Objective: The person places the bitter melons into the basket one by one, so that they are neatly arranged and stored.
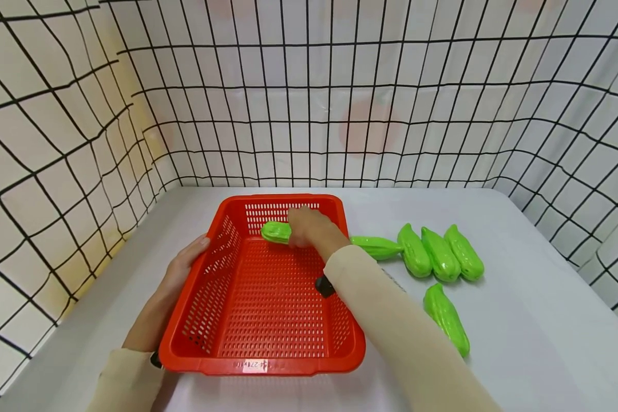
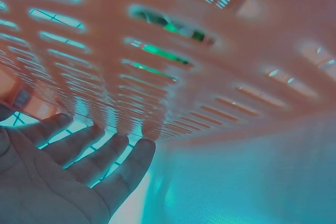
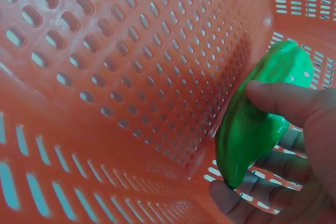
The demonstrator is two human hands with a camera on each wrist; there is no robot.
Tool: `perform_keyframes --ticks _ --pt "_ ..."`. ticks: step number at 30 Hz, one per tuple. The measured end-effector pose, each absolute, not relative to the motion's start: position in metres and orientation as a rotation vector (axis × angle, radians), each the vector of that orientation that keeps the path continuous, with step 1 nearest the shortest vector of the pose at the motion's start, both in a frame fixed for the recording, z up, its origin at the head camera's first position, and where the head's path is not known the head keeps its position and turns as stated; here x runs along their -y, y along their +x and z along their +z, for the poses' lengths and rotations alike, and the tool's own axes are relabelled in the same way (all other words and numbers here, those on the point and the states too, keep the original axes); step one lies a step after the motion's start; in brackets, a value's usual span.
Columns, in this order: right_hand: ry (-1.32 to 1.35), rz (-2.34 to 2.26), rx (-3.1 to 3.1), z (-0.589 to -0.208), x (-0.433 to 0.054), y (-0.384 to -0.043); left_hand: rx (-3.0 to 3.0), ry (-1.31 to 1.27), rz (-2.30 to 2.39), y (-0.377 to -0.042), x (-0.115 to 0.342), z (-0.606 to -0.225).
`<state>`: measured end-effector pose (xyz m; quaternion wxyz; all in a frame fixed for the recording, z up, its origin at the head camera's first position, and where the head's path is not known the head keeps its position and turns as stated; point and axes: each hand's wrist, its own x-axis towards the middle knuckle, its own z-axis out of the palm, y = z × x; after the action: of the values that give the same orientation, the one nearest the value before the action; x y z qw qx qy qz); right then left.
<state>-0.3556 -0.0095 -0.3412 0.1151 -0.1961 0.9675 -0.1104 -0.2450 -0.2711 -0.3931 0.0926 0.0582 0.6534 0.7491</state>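
Note:
Inside the red plastic basket (image 1: 273, 297), at its far end, my right hand (image 1: 309, 229) grips a glossy green ridged vegetable (image 1: 276, 232). In the right wrist view the thumb lies across this vegetable (image 3: 257, 124) and the fingers curl round its other side, close to the basket's perforated floor (image 3: 152, 40). My left hand (image 1: 185, 263) rests against the outside of the basket's left wall. The left wrist view shows that hand's fingers (image 2: 126, 166) straight and spread, fingertips at the slotted wall (image 2: 105, 82).
Several similar green vegetables lie on the white table (image 1: 520, 320) right of the basket: one lying sideways (image 1: 376, 247) by its wall, a row of three (image 1: 441, 257) beyond, and another (image 1: 446, 320) nearer, beside my right sleeve. Black wire mesh (image 1: 329, 103) encloses the back and sides.

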Motion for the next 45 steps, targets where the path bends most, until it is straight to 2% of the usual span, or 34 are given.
perform_keyframes --ticks 10,21,33,45 --pt "-0.638 -0.228 -2.866 -0.3470 0.0137 -0.3571 -1.941 0.155 2.230 -0.2435 0.2712 -0.3931" --pt "-0.620 -0.221 -2.884 -0.3496 0.0144 -0.3576 -1.931 0.252 2.230 -0.2447 0.2709 -0.3943" --pt "-0.606 -0.187 -2.888 -0.3507 0.0129 -0.3556 -1.939 0.163 2.225 -0.2427 0.2678 -0.3948" --pt "-0.578 -0.224 -2.902 -0.3504 0.0164 -0.3565 -1.897 0.202 2.256 -0.2417 0.2696 -0.3929"
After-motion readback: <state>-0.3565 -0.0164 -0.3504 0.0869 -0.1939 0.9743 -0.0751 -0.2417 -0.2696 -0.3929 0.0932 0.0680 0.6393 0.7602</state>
